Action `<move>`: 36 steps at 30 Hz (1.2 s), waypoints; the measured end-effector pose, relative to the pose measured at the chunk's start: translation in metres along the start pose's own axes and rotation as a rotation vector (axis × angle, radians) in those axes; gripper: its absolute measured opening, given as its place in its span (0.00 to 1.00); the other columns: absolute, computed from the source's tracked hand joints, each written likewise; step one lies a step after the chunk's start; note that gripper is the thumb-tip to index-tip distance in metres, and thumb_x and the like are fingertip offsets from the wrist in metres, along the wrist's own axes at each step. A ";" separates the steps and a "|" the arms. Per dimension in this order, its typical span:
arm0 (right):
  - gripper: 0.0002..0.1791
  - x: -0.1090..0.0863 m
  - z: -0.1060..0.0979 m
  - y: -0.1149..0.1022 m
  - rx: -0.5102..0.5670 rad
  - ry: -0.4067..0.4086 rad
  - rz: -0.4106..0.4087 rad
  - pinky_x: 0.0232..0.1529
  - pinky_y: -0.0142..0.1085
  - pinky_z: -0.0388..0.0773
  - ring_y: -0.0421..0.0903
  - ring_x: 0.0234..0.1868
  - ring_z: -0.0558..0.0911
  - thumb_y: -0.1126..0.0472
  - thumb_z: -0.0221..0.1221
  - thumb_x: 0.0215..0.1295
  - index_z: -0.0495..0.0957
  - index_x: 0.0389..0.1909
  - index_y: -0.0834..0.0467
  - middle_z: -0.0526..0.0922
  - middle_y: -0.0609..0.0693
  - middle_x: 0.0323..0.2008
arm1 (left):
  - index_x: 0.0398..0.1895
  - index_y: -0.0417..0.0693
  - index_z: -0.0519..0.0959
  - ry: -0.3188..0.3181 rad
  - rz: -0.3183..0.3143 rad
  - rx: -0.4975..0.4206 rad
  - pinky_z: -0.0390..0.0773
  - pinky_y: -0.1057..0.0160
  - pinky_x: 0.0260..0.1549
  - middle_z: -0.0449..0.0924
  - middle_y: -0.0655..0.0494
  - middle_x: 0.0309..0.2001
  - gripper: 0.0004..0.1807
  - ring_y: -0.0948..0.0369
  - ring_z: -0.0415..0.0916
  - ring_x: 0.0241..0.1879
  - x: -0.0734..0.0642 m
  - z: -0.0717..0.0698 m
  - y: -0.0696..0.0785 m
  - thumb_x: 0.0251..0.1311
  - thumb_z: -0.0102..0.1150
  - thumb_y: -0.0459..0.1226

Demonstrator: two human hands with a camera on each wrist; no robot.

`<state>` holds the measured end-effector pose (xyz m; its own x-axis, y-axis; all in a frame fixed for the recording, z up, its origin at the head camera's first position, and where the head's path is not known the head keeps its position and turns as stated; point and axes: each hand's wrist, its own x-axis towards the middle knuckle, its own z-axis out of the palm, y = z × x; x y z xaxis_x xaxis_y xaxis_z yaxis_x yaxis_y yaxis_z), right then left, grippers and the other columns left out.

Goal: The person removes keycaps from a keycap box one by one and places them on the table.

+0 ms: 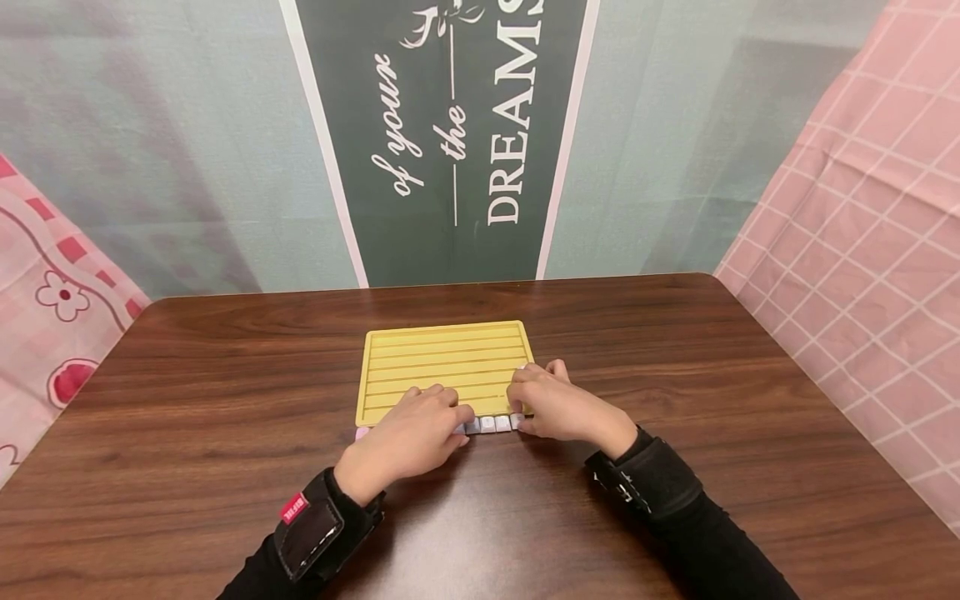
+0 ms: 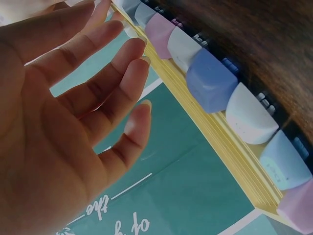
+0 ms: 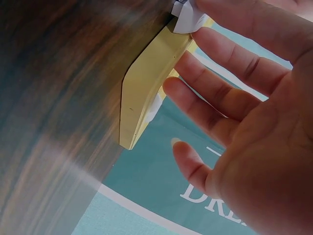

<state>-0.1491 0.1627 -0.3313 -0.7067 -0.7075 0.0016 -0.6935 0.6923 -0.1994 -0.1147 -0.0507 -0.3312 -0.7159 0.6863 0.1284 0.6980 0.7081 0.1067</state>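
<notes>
A row of keycaps (image 1: 487,424) in white, grey, blue and pink runs along the near edge of a yellow ridged tray (image 1: 442,354). My left hand (image 1: 408,435) reaches over the row's left part, thumb and index finger closing about a keycap near the middle. Its other fingers curve loosely over the tray in the left wrist view, apart from a blue keycap (image 2: 210,81). At the right end, my right hand (image 1: 566,408) pinches a white keycap (image 3: 188,18) between thumb and index finger. Another whitish piece (image 3: 154,107) shows farther along the tray's right side.
The tray rests on a dark wooden table (image 1: 675,375). Behind the table hangs a pale green cloth (image 1: 645,125) with a dark lettered panel. Pink checked cloth (image 1: 877,250) borders the right side, and a patterned pink cloth (image 1: 60,317) the left.
</notes>
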 end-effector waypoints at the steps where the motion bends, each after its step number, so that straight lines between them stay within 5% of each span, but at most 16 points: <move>1: 0.13 0.000 0.000 0.000 0.001 -0.001 0.001 0.35 0.42 0.51 0.43 0.34 0.68 0.65 0.67 0.44 0.70 0.19 0.53 0.67 0.42 0.24 | 0.27 0.52 0.75 -0.002 -0.001 0.001 0.65 0.61 0.28 0.67 0.60 0.25 0.06 0.59 0.68 0.31 0.000 0.000 0.000 0.52 0.63 0.40; 36: 0.11 -0.001 -0.002 0.002 0.028 -0.018 -0.007 0.36 0.43 0.51 0.43 0.35 0.68 0.63 0.67 0.47 0.71 0.22 0.54 0.69 0.43 0.25 | 0.26 0.53 0.75 0.012 0.011 -0.004 0.65 0.60 0.28 0.67 0.60 0.25 0.06 0.59 0.68 0.31 0.000 0.001 0.001 0.53 0.63 0.40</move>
<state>-0.1501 0.1650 -0.3296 -0.6994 -0.7146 -0.0147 -0.6938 0.6837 -0.2265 -0.1137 -0.0497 -0.3320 -0.7082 0.6917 0.1415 0.7056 0.7002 0.1088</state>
